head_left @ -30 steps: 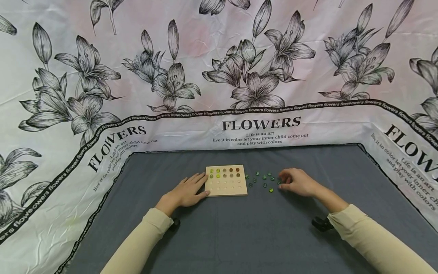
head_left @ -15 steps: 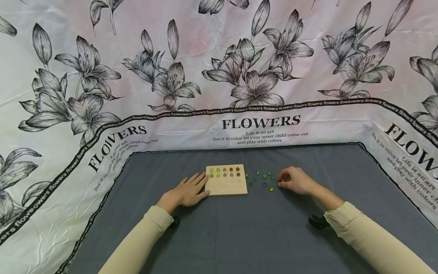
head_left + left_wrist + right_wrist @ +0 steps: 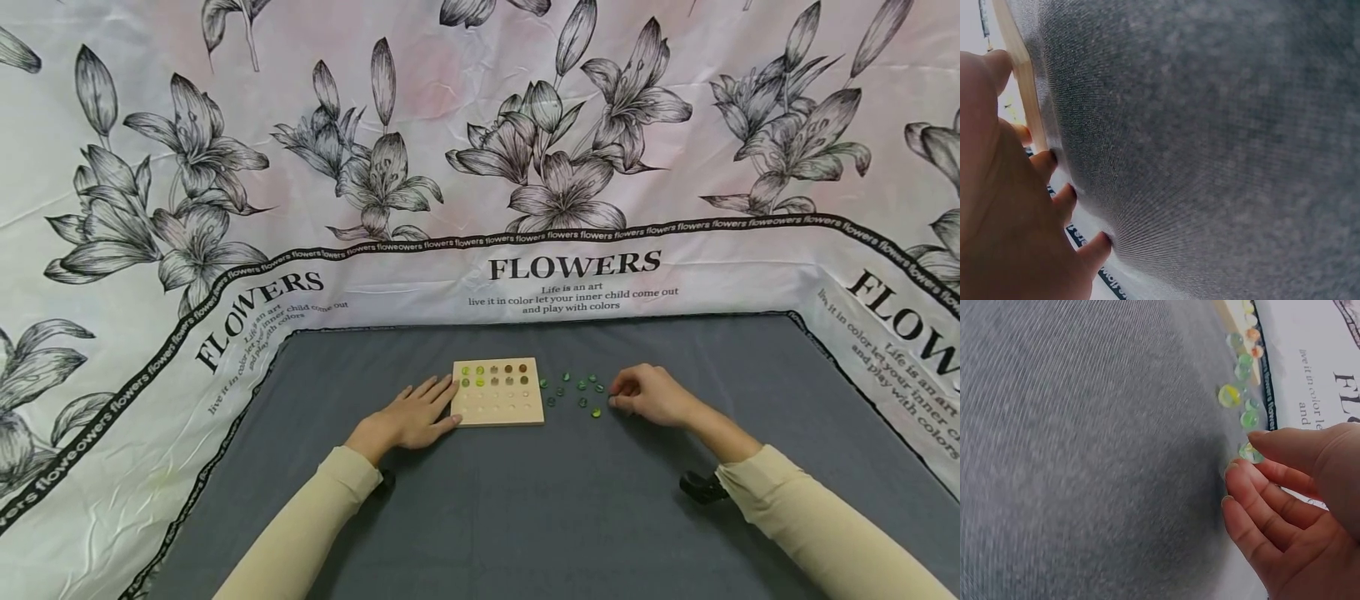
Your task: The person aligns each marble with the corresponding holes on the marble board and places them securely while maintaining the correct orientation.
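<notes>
A pale wooden board (image 3: pixel 498 417) with rows of round hollows lies mid-table; glass marbles fill its two far rows, yellow-green at left, clear in the middle, brownish at right. My left hand (image 3: pixel 408 421) rests flat with fingers spread, thumb and index finger against the board's left edge. In the left wrist view, the thumb (image 3: pixel 999 69) touches the wooden edge. My right hand (image 3: pixel 652 396) pinches a greenish marble (image 3: pixel 1249 452) between thumb and fingertips, low over the cloth. Several loose green marbles (image 3: pixel 582 402) lie between board and right hand, with a yellow-green marble (image 3: pixel 596 413) nearest me.
Dark grey cloth (image 3: pixel 525 517) covers the table. A white flower-printed sheet (image 3: pixel 405 292) rises behind and along both sides. Dark wrist devices sit under both cuffs, the right device (image 3: pixel 702 487) being the more visible.
My right hand has shifted very slightly, its thumb and fingertips drawing together on the marble. The left hand and the board stay put.
</notes>
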Available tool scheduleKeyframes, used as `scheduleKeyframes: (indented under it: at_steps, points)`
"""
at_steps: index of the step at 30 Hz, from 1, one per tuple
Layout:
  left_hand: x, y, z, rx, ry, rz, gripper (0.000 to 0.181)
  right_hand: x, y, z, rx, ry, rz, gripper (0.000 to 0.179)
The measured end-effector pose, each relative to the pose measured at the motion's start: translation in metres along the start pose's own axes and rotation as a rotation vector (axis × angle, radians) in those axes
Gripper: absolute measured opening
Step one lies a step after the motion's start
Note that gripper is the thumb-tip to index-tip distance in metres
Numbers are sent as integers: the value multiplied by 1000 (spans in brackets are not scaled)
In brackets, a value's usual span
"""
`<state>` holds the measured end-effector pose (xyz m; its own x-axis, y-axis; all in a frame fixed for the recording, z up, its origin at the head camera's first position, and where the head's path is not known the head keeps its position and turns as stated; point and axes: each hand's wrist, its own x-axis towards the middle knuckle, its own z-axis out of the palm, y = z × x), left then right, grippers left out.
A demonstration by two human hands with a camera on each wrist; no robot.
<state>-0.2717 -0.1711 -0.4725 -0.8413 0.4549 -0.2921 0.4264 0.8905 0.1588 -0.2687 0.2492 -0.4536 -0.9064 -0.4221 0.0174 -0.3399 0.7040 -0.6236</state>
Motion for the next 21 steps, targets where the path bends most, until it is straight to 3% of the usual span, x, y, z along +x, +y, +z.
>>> scheduleKeyframes:
  at_steps: [15,21]
  points:
    - [-2,2,-7,-19,-36,-9,68,5,-21,4,172,-28,3,19]
    - [-6,5,-12,-21,-33,6,68,10,-28,4,177,-37,-10,20]
